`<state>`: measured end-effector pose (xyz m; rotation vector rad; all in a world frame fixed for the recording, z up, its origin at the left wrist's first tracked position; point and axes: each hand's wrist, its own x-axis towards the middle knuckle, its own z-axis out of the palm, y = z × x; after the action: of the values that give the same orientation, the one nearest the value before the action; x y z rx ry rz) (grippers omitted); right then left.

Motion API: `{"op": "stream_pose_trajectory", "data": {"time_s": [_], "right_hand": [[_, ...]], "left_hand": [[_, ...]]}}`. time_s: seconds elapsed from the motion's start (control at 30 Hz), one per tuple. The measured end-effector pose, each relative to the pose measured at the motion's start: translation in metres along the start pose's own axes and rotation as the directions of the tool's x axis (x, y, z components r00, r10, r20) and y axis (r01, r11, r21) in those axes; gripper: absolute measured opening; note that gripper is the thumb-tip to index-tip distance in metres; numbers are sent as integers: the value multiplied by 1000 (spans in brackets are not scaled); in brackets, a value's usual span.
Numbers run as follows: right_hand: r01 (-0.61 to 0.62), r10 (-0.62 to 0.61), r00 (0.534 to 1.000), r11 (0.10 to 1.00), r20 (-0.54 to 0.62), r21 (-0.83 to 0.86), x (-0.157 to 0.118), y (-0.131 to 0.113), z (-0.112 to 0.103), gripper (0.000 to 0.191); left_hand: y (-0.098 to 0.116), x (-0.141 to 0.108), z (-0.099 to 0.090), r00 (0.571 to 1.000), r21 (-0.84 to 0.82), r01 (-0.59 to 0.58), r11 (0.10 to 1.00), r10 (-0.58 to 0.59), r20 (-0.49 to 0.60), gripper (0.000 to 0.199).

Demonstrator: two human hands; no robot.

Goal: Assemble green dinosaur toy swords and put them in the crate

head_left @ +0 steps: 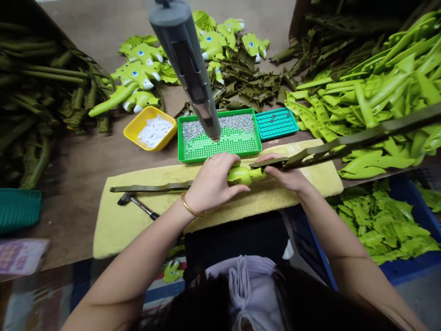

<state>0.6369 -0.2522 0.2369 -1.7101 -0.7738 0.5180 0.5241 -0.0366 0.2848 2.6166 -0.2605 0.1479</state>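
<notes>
Lime-green plastic, smooth and rounded, is where our eyes go: the hollow, moulded piece (240, 176) sits just above the long, pale-yellow cloth pad (115, 230). Our left hand (212, 181) is half closed, cupped over it; our right hand (285, 178) is pinched nearly closed around its narrow end and a dark olive plastic edge. Watch that long, dark olive plastic strip (365, 140) out to the right! Its reach could lever the joint askew if it snags on the heaped, lime-green curved plastic parts (396, 96). Overhead, the grey, cylindrical power screwdriver (193, 69) hangs near our left knuckles; one careless lift could bump it. And a forward shove might tip the bright-green, perforated plastic tray (217, 156), spilling its small silvery metal screws (237, 122).
</notes>
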Motion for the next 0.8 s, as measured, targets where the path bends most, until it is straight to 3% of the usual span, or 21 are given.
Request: {"op": "stream_pose_trajectory", "data": {"time_s": [0.17, 0.27, 0.37, 0.47, 0.53, 0.67, 0.8], "right_hand": [[-110, 94, 986, 987, 140, 117, 4, 6, 0, 47], [-153, 152, 988, 974, 20, 166, 3, 2, 12, 50], [-119, 136, 982, 985, -129, 126, 4, -3, 24, 38], [-128, 143, 987, 977, -77, 171, 10, -2, 27, 42], [-148, 158, 987, 955, -18, 257, 15, 3, 28, 46], [-70, 78, 997, 923, -5, 377, 20, 15, 33, 60], [32, -8, 997, 951, -81, 308, 21, 10, 41, 59]], "left_hand": [[1, -1, 0, 1000, 6, 18, 1000, -18, 16, 57], [6, 3, -6, 998, 68, 41, 997, -45, 54, 60], [12, 12, -18, 984, 225, -17, 974, -24, 178, 59], [14, 20, -28, 935, 224, -49, 973, -34, 352, 48], [12, 22, -30, 916, 184, -24, 983, -52, 397, 46], [5, 20, -34, 924, 179, -57, 982, -16, 381, 50], [-4, 21, -38, 922, 184, -111, 977, 32, 386, 51]]}}
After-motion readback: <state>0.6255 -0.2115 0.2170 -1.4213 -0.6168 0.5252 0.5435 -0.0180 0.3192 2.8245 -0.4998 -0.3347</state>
